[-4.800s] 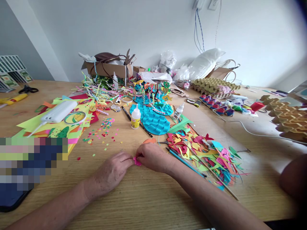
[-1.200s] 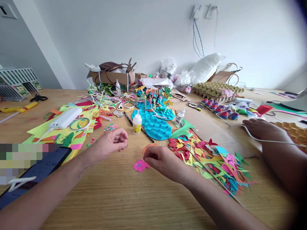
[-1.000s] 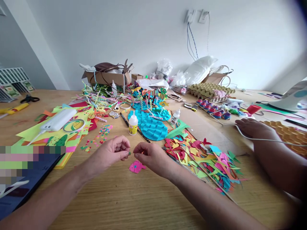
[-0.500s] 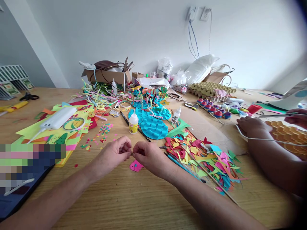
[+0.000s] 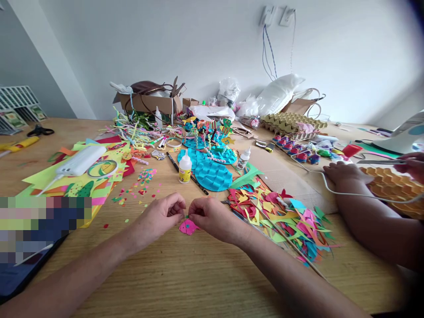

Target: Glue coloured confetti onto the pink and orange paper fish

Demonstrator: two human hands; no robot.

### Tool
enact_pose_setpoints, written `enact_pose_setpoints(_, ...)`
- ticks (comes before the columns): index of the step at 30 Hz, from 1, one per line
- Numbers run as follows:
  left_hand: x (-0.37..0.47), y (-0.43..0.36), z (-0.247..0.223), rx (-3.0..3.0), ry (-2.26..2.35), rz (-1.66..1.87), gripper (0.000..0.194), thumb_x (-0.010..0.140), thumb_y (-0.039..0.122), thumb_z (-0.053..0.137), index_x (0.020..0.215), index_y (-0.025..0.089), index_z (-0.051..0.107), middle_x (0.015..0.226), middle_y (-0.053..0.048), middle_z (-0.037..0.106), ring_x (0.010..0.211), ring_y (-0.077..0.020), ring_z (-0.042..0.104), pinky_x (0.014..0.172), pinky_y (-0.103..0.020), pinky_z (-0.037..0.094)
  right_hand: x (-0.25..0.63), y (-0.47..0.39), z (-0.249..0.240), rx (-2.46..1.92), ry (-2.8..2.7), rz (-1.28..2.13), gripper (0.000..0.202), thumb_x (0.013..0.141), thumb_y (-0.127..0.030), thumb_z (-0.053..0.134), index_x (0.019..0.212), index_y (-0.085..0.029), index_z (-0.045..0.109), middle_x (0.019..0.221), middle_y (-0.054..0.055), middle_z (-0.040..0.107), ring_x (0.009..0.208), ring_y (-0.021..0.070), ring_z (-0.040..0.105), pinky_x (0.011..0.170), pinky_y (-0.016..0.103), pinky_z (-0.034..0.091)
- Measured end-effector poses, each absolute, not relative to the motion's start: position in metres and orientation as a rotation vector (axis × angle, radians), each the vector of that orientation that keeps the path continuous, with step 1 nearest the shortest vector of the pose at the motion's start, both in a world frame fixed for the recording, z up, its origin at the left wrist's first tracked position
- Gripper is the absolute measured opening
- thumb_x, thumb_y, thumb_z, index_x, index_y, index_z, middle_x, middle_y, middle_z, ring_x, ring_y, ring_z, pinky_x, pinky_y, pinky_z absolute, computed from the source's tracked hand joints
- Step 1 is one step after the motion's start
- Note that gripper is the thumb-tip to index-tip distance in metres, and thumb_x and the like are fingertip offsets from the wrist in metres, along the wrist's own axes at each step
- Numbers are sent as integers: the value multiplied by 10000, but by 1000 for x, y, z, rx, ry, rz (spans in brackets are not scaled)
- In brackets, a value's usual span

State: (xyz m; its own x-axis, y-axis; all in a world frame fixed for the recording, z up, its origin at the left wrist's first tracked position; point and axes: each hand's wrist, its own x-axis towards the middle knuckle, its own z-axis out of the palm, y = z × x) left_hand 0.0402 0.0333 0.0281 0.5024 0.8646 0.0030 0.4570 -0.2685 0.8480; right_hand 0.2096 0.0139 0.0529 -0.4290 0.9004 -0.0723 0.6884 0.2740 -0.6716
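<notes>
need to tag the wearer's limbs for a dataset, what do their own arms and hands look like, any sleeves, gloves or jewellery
Both arms are bare as far as the picture shows them: no sleeves reach the forearms. The left hand and the right hand wear no gloves, and no rings, watch or bracelets show on the visible sides. No cables or markings run along either arm.

A plain white wall runs behind a long wooden table, meeting a grey wall at the far left corner. Two white sockets sit high on the white wall toward the table's right end, with thin cables hanging from them. Soft, even daylight fills the room, brightest on the wall at the right
</notes>
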Motion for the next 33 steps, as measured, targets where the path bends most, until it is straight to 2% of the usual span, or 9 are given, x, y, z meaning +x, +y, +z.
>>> enact_pose_setpoints(7,26,9,17,2463,1031,507,216,795,112,404,810,208,596,790,-19,604,751,-160,557,660,-260,449,222,20,49,-1435,-2459,774,140,701,-95,487,720,-134,621,693,21,601,636,102,509,545,183,339)
enact_pose_setpoints(10,22,1,7,2674,920,550,292,846,104,335,942,212,589,906,-41,603,871,-178,543,755,-297,471,221,25,46,-1367,-2578,736,146,706,-115,501,754,-134,638,760,41,627,709,121,532,601,190,360)
enact_pose_setpoints(14,19,-2,-4,2811,813,592,323,895,148,283,1097,182,534,1016,-62,593,956,-176,520,840,-316,472,216,30,46,-1381,-2666,718,166,706,-142,505,784,-141,651,790,52,647,728,135,547,599,196,363)
enact_pose_setpoints(25,20,-2,-7,2917,803,632,373,916,162,211,1072,138,549,963,-72,612,911,-166,546,805,-324,508,207,37,45,-1458,-2798,697,223,703,-188,478,826,-170,663,829,42,677,727,139,576,571,192,358)
enact_pose_setpoints(33,21,-1,-7,2919,791,627,348,906,144,242,1067,130,550,956,-76,610,903,-169,544,803,-326,505,205,38,46,-1462,-2851,673,236,688,-198,471,821,-172,664,812,43,678,701,140,574,527,196,339)
